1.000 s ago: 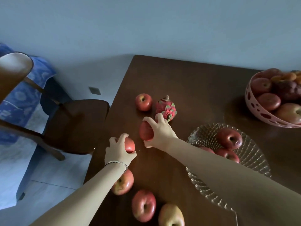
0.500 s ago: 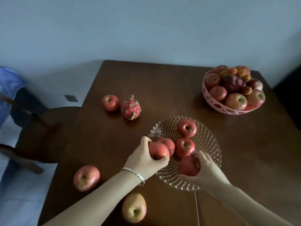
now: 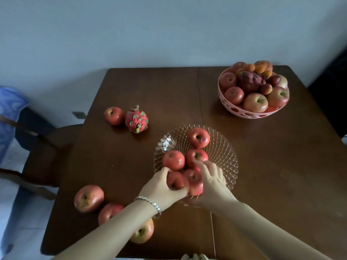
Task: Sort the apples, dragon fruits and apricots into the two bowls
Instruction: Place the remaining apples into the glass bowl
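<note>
Head: left hand (image 3: pixel 161 189) grips apple (image 3: pixel 175 182), now over glass bowl (image 3: pixel 224 147); right hand (image 3: pixel 213 182) now spread.

Both our hands are now at the glass bowl (image 3: pixel 224 150), no longer over the left side of the table (image 3: pixel 150 91). Our left hand (image 3: pixel 159 190) grips the first apple (image 3: pixel 175 182) at the near rim. Our right hand (image 3: pixel 213 182) rests spread fingers on the second apple (image 3: pixel 195 182), now lying inside.

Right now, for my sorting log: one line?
left hand: grips red apple at clear glass bowl | right hand: touches second red apple in bowl
</note>
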`<state>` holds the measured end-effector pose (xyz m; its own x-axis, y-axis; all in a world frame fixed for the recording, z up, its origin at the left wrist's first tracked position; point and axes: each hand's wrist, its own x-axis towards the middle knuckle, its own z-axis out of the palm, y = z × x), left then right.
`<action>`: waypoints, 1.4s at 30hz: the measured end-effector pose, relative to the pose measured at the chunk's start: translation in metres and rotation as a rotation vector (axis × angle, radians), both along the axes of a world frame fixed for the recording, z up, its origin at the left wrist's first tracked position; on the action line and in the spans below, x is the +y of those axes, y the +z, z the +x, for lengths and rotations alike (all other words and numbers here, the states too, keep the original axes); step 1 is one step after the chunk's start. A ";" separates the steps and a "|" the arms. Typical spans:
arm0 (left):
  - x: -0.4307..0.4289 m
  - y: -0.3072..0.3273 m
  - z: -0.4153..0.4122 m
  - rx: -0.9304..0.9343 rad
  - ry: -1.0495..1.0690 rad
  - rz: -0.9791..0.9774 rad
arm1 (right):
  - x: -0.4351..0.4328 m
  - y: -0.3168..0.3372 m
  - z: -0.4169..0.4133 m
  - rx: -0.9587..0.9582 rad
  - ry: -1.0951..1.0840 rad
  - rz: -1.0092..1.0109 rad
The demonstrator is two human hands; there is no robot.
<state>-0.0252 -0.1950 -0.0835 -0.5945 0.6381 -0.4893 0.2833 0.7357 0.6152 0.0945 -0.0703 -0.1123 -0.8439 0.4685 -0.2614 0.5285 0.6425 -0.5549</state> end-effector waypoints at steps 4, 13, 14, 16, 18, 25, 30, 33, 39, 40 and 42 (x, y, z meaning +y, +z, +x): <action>0.012 0.008 0.013 0.005 -0.062 0.011 | 0.002 0.019 0.001 0.207 0.272 -0.178; 0.005 -0.024 -0.029 0.588 -0.356 0.082 | 0.030 0.020 0.004 0.407 -0.489 -0.576; 0.007 -0.032 -0.030 0.604 -0.432 0.003 | 0.034 0.020 0.003 0.418 -0.551 -0.679; 0.013 -0.043 -0.032 0.642 -0.498 -0.094 | 0.038 0.020 0.002 0.443 -0.665 -0.887; 0.023 -0.047 -0.038 0.693 -0.513 -0.137 | 0.040 0.020 0.001 0.452 -0.733 -1.072; 0.074 -0.040 -0.071 0.673 -0.534 -0.154 | 0.046 0.022 -0.004 0.427 -0.657 -1.243; 0.089 -0.031 -0.097 0.266 -0.345 0.004 | 0.052 0.023 -0.004 0.382 -0.639 -1.093; 0.090 -0.033 -0.104 0.203 -0.192 0.128 | 0.051 0.023 -0.010 0.301 -0.602 -0.924; 0.089 -0.038 -0.106 0.148 -0.101 0.176 | 0.033 0.019 -0.046 0.181 -0.401 -0.627; 0.089 -0.037 -0.107 0.133 -0.101 0.177 | 0.028 0.016 -0.055 0.154 -0.370 -0.590; 0.090 -0.036 -0.111 0.103 -0.098 0.174 | 0.018 0.008 -0.069 0.093 -0.315 -0.533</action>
